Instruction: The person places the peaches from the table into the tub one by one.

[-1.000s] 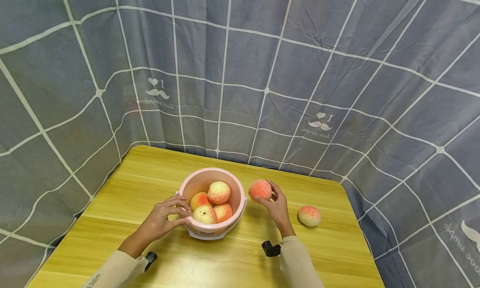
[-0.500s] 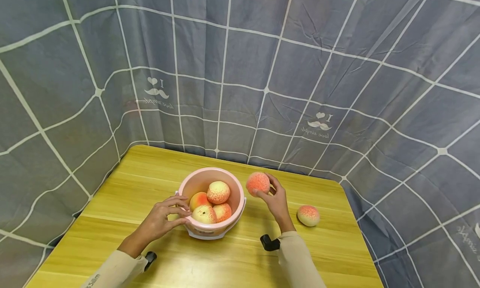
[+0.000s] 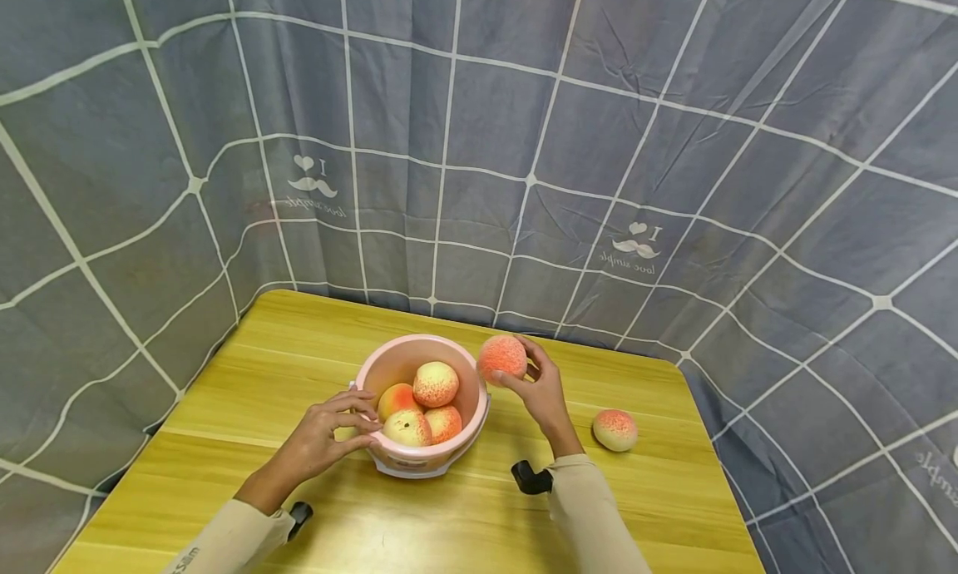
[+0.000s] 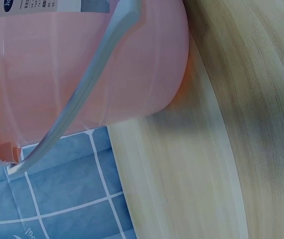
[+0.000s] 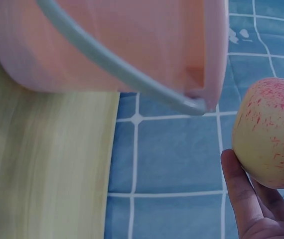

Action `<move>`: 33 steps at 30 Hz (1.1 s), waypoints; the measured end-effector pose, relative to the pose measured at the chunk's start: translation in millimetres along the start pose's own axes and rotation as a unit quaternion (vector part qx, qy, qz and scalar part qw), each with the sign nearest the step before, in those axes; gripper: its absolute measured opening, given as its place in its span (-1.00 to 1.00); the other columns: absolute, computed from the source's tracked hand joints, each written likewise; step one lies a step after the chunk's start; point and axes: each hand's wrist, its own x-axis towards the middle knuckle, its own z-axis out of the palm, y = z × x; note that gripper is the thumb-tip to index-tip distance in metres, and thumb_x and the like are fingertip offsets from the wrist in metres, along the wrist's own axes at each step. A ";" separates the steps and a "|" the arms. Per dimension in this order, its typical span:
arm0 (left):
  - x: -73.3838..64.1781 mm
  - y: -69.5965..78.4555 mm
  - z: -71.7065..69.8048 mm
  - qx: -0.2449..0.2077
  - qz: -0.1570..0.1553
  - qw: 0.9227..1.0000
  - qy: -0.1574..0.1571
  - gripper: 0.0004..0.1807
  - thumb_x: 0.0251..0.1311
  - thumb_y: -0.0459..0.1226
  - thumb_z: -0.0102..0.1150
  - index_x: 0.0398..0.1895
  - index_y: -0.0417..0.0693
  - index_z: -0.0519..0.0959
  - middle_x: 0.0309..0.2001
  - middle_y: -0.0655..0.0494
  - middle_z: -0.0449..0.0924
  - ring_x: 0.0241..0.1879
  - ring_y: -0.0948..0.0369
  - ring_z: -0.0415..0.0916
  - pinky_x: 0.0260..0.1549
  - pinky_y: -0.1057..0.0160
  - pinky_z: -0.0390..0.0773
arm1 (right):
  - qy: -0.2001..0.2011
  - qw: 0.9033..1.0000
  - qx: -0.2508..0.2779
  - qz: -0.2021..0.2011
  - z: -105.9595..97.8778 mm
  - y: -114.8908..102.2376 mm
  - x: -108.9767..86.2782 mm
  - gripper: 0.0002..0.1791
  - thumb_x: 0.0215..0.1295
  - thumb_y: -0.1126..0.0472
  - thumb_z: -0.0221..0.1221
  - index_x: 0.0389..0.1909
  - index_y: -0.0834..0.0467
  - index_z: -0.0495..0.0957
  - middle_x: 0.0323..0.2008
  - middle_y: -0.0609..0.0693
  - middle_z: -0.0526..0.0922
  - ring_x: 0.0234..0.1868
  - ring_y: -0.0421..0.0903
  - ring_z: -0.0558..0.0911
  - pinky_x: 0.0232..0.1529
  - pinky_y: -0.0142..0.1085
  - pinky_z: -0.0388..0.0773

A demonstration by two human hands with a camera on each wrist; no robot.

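Observation:
A pink bucket (image 3: 404, 358) with a pale handle (image 4: 84, 82) folded down stands on the table, holding several peaches (image 3: 437, 383), yellow with red speckles. My left hand (image 3: 325, 434) grips the bucket's left rim, fingers over the edge and thumb lower down; only a sliver of it shows in the left wrist view. Just outside the right rim, my right hand (image 3: 545, 398) holds another peach (image 5: 269, 134) between thumb and fingers, raised above the table. The bucket's inside is hidden in both wrist views.
One more peach (image 3: 615, 430) lies on the wooden table (image 3: 674, 507), to the right of my right hand. A grey checked curtain (image 3: 486, 141) hangs behind the table and along its sides. Black wrist mounts (image 3: 531, 477) stick out from the sleeves.
My right hand has lifted the peach and carried it left, closer to the bucket's rim. The left hand, the bucket and the peaches in it stay where they were.

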 end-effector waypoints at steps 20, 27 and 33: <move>-1.0 -2.4 0.2 -0.001 0.001 1.000 -0.005 -0.71 -0.36 -0.46 0.54 -0.45 -0.05 0.74 -0.25 0.18 0.65 -0.03 -0.14 0.54 0.34 0.51 0.17 | -0.058 0.998 -0.017 0.013 21.9 -14.8 6.5 -0.24 0.10 0.26 0.40 0.34 0.21 0.33 0.20 0.13 0.45 0.10 0.10 0.54 0.06 -0.17 0.63; -1.0 -3.8 -0.5 -0.004 -0.002 1.000 -0.011 -0.73 -0.35 -0.42 0.54 -0.46 -0.06 0.74 -0.24 0.17 0.65 -0.02 -0.16 0.53 0.34 0.56 0.12 | -0.075 0.997 -0.011 0.019 31.6 -20.9 9.4 -0.24 0.10 0.32 0.38 0.35 0.19 0.31 0.21 0.20 0.42 0.12 0.15 0.53 0.09 -0.10 0.62; -1.4 -3.9 -1.0 -0.005 -0.005 1.000 -0.013 -0.73 -0.34 -0.42 0.54 -0.44 -0.05 0.74 -0.23 0.17 0.65 -0.01 -0.18 0.53 0.34 0.56 0.12 | -0.096 0.995 -0.004 0.030 40.0 -27.3 14.0 -0.29 0.09 0.30 0.39 0.31 0.14 0.38 0.20 0.14 0.45 0.08 0.07 0.56 0.06 -0.18 0.64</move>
